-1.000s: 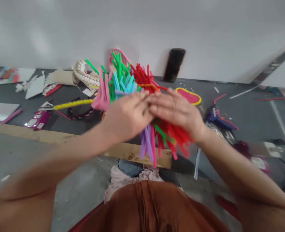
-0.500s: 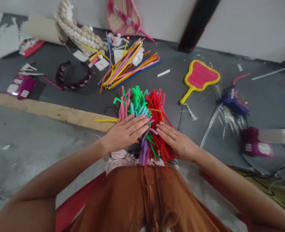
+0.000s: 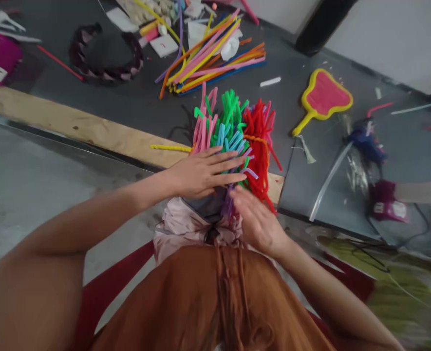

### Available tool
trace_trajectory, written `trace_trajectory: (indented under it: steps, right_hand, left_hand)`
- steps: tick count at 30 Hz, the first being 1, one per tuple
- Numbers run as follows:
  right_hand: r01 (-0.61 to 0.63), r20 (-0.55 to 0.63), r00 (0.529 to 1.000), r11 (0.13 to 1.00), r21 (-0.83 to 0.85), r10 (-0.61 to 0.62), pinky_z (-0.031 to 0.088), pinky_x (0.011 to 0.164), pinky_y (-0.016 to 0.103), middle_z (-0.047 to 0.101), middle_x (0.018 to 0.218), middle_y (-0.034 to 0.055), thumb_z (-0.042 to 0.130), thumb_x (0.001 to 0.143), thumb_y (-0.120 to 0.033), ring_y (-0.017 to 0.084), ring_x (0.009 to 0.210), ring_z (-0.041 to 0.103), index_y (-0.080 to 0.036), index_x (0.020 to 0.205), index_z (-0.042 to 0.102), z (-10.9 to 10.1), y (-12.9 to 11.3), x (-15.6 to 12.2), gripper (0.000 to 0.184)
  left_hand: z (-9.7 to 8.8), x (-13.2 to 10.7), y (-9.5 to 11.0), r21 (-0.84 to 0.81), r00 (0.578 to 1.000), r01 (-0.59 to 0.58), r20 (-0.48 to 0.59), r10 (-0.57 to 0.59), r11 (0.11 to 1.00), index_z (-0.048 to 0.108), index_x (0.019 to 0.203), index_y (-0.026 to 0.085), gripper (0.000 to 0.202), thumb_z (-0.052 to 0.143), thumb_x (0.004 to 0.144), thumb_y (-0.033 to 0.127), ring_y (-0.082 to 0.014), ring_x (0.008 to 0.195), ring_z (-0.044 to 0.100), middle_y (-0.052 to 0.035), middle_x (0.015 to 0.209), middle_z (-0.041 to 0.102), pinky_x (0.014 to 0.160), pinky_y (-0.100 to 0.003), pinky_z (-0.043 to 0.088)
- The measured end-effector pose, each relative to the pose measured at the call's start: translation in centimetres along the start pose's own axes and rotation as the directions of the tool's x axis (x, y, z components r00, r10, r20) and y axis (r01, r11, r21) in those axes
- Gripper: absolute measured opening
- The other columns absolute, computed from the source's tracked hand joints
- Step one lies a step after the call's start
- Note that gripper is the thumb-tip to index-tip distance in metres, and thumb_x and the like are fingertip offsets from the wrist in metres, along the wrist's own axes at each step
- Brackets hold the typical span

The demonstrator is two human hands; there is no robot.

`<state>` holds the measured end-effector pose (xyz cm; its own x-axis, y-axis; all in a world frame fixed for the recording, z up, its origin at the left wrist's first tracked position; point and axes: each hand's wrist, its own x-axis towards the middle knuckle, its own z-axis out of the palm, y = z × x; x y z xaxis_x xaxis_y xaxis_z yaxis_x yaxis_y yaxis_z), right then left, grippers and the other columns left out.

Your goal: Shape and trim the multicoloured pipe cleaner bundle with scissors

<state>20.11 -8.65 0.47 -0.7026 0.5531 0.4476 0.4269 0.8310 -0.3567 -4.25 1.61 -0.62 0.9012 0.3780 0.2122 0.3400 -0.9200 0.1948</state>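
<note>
Nearest, the right hand [image 3: 257, 219] keeps its fingers together and slightly bent beside the bundle's purple strands; whether they grip any, I cannot tell. The left hand [image 3: 204, 173] lies flat, its fingers spread and clasping nothing, across the multicoloured bundle of fuzzy stems [image 3: 233, 141] at the table's near edge, with loose stems [image 3: 204, 53] beyond.

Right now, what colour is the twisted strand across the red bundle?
Orange; the twisted strand across the red bundle shows best in the head view.

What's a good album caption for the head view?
Left hand spread across bright fuzzy stems, right hand nearby, at a cluttered table.
</note>
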Motion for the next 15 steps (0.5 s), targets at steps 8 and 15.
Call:
trace_trajectory:
  steps: [8, 15]
  right_hand:
    - [-0.213, -0.134, 0.976, 0.865, -0.455, 0.17, 0.043, 0.108, 0.044, 0.07, 0.125, 0.0104, 0.056, 0.094, -0.013, 0.027, 0.133, 0.052, -0.022, 0.146, 0.047, 3.4, 1.8, -1.1, 0.054]
    - [-0.28, -0.272, 0.946, 0.871, -0.404, 0.177, 0.047, 0.101, 0.044, 0.075, 0.109, 0.0027, 0.057, 0.094, -0.015, 0.026, 0.125, 0.057, -0.032, 0.131, 0.063, 4.5, 1.0, -0.5, 0.041]
  left_hand:
    - [0.3, 0.7, 0.3, -0.001, 0.993, 0.048, 0.107, -0.047, 0.999, 0.032, 0.155, 0.026, 0.079, 0.062, 0.082, 0.029, -0.0284, 0.154, 0.018, -0.0016, 0.164, 0.029, 0.124, -0.051, 0.015]
    - [0.5, 0.4, 0.8, 0.072, 0.997, 0.036, 0.067, -0.041, 0.997, 0.029, 0.156, 0.018, 0.075, 0.055, 0.086, 0.026, -0.0272, 0.154, 0.018, -0.0019, 0.166, 0.023, 0.125, -0.05, 0.013]
